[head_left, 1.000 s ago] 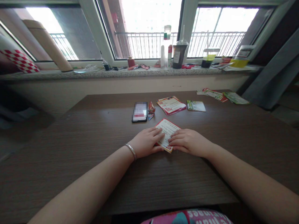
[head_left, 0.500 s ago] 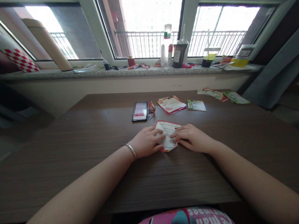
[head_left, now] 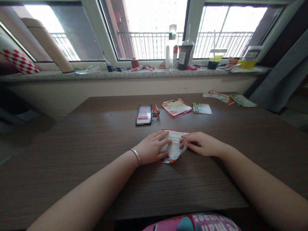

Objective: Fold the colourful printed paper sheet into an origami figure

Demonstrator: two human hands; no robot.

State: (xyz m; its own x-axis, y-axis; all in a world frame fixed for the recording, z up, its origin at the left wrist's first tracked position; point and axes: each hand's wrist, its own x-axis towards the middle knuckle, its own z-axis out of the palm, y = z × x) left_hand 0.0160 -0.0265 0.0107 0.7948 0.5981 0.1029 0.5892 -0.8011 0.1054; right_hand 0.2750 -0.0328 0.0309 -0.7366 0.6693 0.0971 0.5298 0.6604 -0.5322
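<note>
A printed paper sheet (head_left: 175, 141) with a red top edge and a coloured lower edge lies on the brown table in front of me. My left hand (head_left: 154, 147) rests flat on its left side, fingers apart and pressing it down. At the opposite side, my right hand (head_left: 198, 143) has thumb and fingers closed around the sheet's right edge, which curls up slightly. The fingers cover parts of both sides of the paper. A silver bangle (head_left: 136, 156) circles my left wrist.
Beyond the sheet lie a phone (head_left: 143, 115), a crumpled wrapper (head_left: 156, 113), a stack of printed leaflets (head_left: 176, 107) and a small card pile (head_left: 202, 108). More leaflets (head_left: 243, 100) are at the far right. Cups and bottles line the windowsill (head_left: 149, 74).
The sheet has shifted slightly toward me, and more of its coloured lower edge shows. My right hand has moved a little with the paper's edge; my left hand stays nearly in place.
</note>
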